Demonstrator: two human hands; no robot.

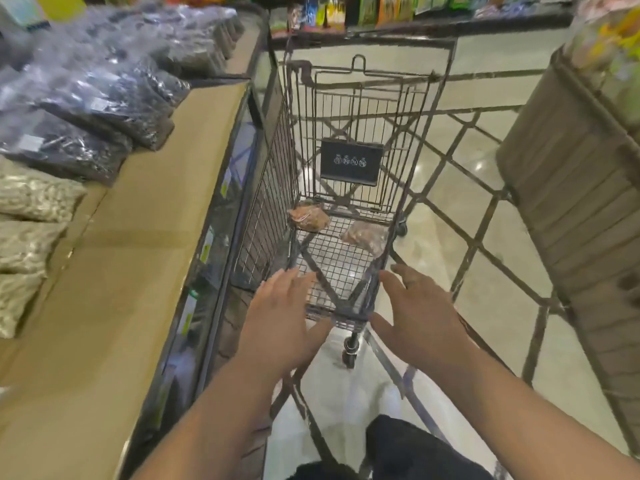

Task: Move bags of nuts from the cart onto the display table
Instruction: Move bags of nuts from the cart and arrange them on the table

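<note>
Lying in one cart [273, 188], two nut bags [308, 218]

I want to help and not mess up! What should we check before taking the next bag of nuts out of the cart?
1. Bags in the cart: ok, a reddish bag and a paler bag lie on its floor.
2. Left hand free: ok, open, holding nothing.
3. Right hand free: ok, open too.
4. Room on the table: ok, bare brown strip along its edge.
5. Bags sealed: cannot tell, too blurry.
</note>
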